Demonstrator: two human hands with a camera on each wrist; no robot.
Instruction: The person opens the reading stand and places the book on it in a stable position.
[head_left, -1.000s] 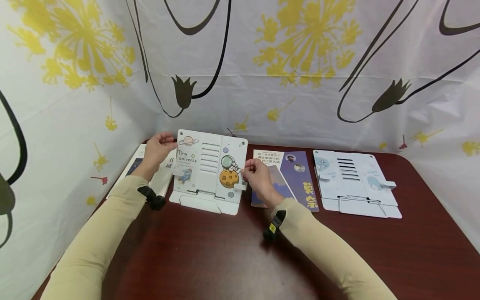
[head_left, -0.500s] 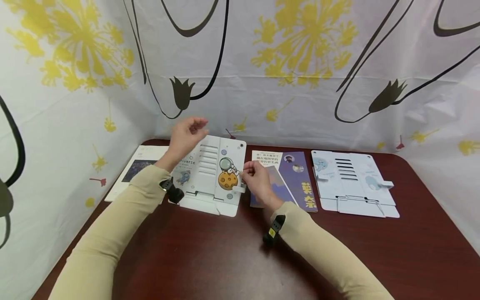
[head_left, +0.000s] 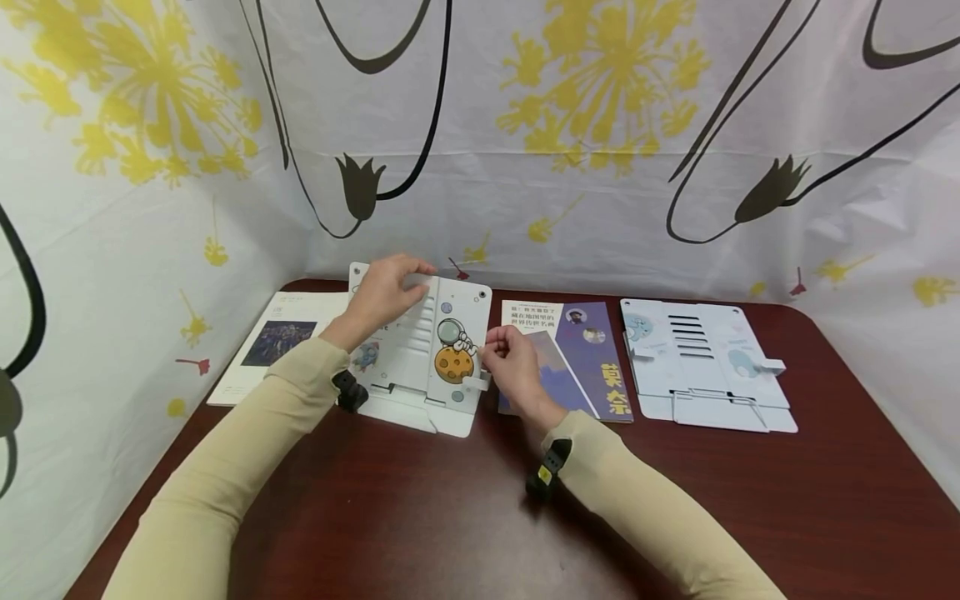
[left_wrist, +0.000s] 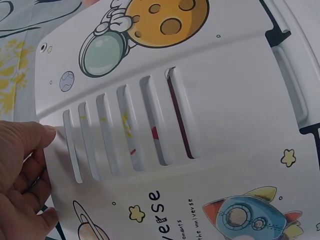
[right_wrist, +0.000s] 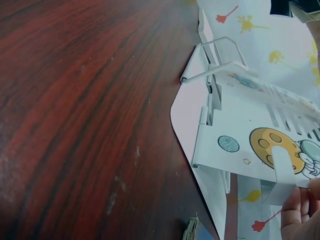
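Note:
A white book stand [head_left: 405,371] with space drawings stands tilted back on the table. My left hand [head_left: 382,296] holds its top edge, covering part of the upper panel. In the left wrist view, a digit of the left hand [left_wrist: 22,170] overlaps the panel [left_wrist: 235,110] near the slots, and the other fingers are bent at the edge. My right hand [head_left: 517,367] pinches the right edge beside a small white page clip [head_left: 477,382]. The right wrist view shows the fingers [right_wrist: 302,212] just behind that clip, and a wire prop at the base.
A white book [head_left: 255,342] lies left of the stand, partly behind my left arm. Right of it is a purple book [head_left: 600,358]. A second white book stand [head_left: 705,367] leans back farther right. A patterned curtain [head_left: 585,217] closes off the table's back and left.
My left hand has left the stand's left edge, passed over its front and come down onto the top edge. My right hand stays at the right edge, and the stand has barely moved.

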